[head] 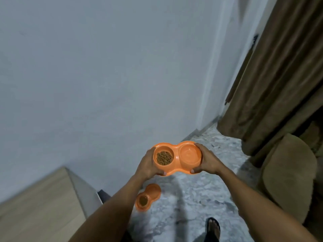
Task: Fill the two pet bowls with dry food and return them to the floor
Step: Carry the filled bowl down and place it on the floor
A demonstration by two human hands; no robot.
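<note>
At the bottom of the frame a sandalled foot [213, 227] stood on the marble floor [192, 198], near the orange floor bowl [148, 197] lying lower centre; a careless step could have kicked it. Mid-frame, the held double bowl [177, 157] hung level. The left hand [148, 165] and right hand [208, 160] each curled round one end, thumbs on the near rim. Tilting it on the way down would likely have spilled the kibble [164, 157] from its left cup.

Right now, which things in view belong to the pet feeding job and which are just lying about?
Job: held orange bowl, its dry food, left hand and right hand gripping it, second orange bowl on the floor.
Lying about: brown curtain, tan cushion, wooden cabinet.
</note>
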